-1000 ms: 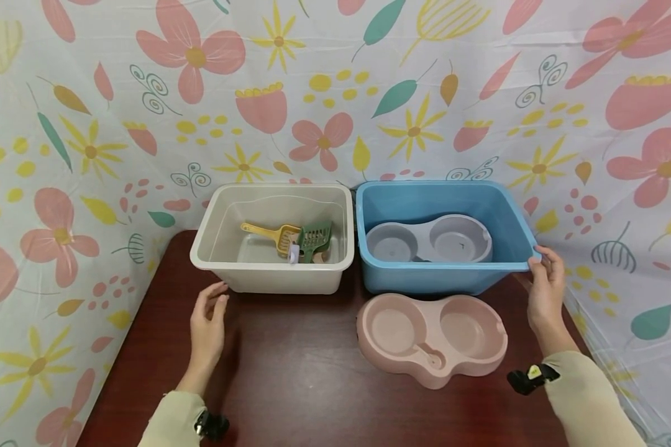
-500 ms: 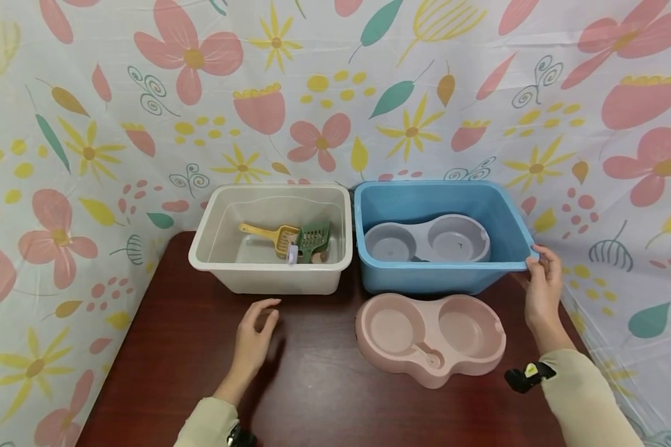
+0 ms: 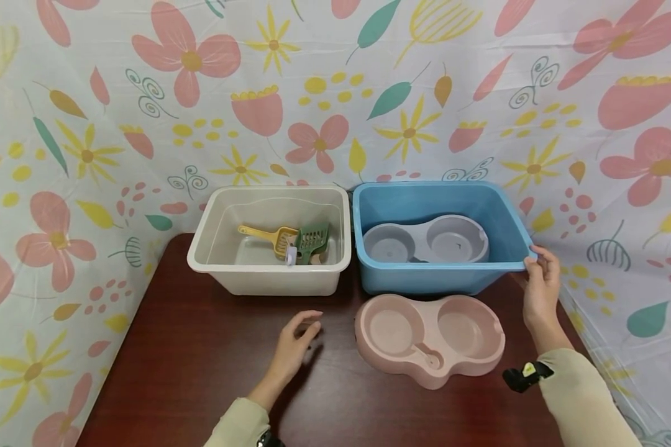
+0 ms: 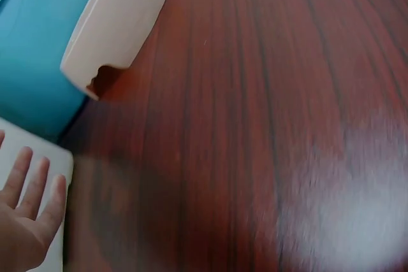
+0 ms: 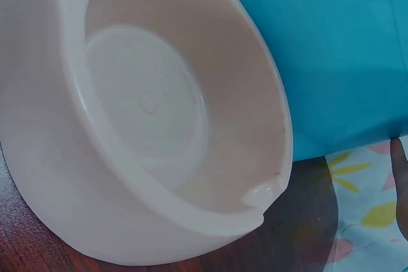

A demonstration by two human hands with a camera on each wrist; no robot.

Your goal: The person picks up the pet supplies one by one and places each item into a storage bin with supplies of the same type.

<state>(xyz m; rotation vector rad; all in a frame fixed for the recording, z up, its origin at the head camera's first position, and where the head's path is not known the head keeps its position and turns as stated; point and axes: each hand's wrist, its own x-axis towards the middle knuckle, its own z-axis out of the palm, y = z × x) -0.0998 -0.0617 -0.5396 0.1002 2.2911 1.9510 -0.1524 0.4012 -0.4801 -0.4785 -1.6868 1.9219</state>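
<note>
My left hand [image 3: 288, 354] hovers over the table, left of a pink double pet bowl [image 3: 432, 329], its fingers loosely bent and holding nothing. In the left wrist view the fingers [image 4: 35, 189] are spread in front of a pale tub wall. At the blue tub [image 3: 425, 280], my right hand [image 3: 542, 295] pinches the near right corner of the rim. A grey double pet bowl [image 3: 422, 236] sits inside that tub. The pink bowl stands just before the tub, seen close up in the right wrist view [image 5: 146, 93].
A cream tub [image 3: 279, 282] stands left of the blue one, holding a yellow litter scoop [image 3: 260, 233], a green litter scoop [image 3: 313, 241] and a small lilac item [image 3: 291, 255]. Behind both tubs hangs a flowered cloth [image 3: 319, 68]. Everything rests on a dark red table [image 3: 156, 347].
My left hand has moved from the cream tub's near left corner rightward and nearer to me, towards the pink bowl. The right hand stays at the blue tub's rim.
</note>
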